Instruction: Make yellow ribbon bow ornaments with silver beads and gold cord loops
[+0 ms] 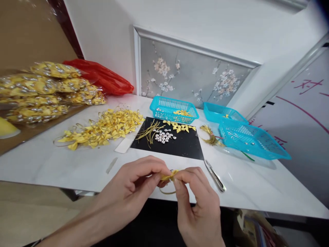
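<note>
My left hand (133,187) and my right hand (196,202) meet over the near edge of the white table (51,161), both pinching a small yellow ribbon bow (169,176) with a thin gold loop hanging under it. Just beyond lies a black mat (180,145) carrying gold wire ties (149,132), a heap of small silver beads (163,136) and a few yellow bows (181,127).
A big pile of yellow bows (102,128) lies at the left, with bagged ones (46,91) stacked behind and a red plastic bag (102,77). Three turquoise baskets (172,109) (223,113) (253,140) stand at the back right. Metal tweezers (215,176) rest beside my right hand.
</note>
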Available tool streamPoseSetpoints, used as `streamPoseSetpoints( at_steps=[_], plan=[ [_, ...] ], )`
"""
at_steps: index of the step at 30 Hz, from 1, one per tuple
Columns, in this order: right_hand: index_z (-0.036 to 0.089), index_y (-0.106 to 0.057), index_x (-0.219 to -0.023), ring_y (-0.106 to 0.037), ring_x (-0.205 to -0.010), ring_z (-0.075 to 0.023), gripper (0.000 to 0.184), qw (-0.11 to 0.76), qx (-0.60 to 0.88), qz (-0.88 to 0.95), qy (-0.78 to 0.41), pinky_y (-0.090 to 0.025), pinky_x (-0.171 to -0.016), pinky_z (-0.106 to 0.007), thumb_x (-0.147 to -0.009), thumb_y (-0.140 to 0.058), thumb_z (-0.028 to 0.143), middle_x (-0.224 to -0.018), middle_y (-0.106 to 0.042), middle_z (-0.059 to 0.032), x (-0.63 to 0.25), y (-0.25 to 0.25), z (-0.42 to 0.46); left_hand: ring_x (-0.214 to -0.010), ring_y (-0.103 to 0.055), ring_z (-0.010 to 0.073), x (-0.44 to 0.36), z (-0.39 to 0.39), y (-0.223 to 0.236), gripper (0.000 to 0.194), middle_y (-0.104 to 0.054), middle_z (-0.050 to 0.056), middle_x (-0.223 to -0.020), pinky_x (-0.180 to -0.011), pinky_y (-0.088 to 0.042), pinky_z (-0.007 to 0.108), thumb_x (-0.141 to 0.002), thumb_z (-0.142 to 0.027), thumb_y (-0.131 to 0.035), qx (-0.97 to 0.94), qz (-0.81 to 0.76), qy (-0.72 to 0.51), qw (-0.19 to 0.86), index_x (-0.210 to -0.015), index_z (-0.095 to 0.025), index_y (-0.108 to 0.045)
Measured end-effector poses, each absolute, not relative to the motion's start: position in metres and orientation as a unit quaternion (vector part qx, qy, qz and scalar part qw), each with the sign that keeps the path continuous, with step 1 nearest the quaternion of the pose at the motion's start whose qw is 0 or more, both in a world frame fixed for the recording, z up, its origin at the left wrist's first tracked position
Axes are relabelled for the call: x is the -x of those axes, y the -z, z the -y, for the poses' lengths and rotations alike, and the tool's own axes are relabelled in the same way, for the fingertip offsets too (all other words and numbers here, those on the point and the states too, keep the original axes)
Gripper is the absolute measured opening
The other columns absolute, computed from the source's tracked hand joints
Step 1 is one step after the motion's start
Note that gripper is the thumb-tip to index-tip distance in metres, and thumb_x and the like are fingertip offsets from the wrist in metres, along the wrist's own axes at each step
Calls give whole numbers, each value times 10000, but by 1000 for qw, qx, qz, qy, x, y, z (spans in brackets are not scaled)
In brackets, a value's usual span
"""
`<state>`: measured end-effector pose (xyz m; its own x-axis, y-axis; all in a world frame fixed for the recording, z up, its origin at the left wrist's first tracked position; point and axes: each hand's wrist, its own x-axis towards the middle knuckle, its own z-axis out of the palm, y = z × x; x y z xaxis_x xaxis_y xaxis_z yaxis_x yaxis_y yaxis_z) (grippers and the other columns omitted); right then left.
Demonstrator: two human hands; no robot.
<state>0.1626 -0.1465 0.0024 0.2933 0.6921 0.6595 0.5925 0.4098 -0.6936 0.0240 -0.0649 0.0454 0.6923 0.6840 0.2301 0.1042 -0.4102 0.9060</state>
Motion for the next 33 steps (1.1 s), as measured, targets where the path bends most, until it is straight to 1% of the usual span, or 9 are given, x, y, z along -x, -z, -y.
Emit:
streamPoseSetpoints(
  at_steps=[2,5,8,16,24,29,33],
  plan=[
    [184,-589,-882,-537,-749,-158,192,589,539,602,-27,-447,-646,-295,-925,-467,42,-791,-605,-32,-164,-4,147,-771,-622,147,-25,67,-45,223,-662,22,-846,-697,-502,238,-929,-178,-483,-784,-254,-306,476,-848,-214,-688],
    [179,-590,-897,-532,-753,-163,193,584,542,605,-13,-448,-649,-304,-922,-466,33,-795,-600,-40,-165,-5,148,-828,-640,151,-26,67,-43,139,-680,13,-913,-700,-520,216,-878,-179,-580,-783,-258,-311,473,-883,-239,-705],
    [176,-581,-887,-527,-752,-168,187,577,549,605,-8,-440,-650,-314,-922,-466,33,-795,-592,-44,-164,-5,148,-837,-647,139,-28,66,-40,129,-685,-4,-913,-701,-526,193,-828,-135,-632,-787,-259,-331,452,-852,-243,-698],
    [166,-569,-894,-506,-732,-170,159,570,553,608,11,-414,-624,-319,-914,-476,40,-779,-579,-47,-163,-6,149,-801,-655,130,-28,68,-38,159,-704,-13,-880,-678,-520,197,-858,-115,-600,-805,-266,-343,404,-824,-240,-693],
    [162,-565,-870,-497,-721,-164,153,566,556,609,-5,-395,-614,-317,-915,-478,44,-767,-567,-43,-163,-8,149,-704,-655,117,-30,68,-38,200,-697,2,-857,-652,-527,195,-887,-158,-557,-794,-262,-355,418,-788,-225,-718],
    [145,-554,-839,-478,-691,-153,150,567,552,611,14,-362,-592,-310,-899,-480,29,-739,-538,-33,-163,-11,150,-857,-697,147,-28,69,-38,175,-711,18,-960,-709,-581,181,-834,-116,-600,-806,-238,-364,401,-887,-241,-711],
    [146,-538,-809,-463,-668,-151,150,561,555,614,21,-328,-572,-306,-887,-486,29,-711,-516,-27,-163,-13,149,-819,-708,116,-29,69,-36,225,-717,6,-942,-710,-581,149,-812,-50,-593,-833,-225,-380,333,-890,-233,-698]
  ],
)
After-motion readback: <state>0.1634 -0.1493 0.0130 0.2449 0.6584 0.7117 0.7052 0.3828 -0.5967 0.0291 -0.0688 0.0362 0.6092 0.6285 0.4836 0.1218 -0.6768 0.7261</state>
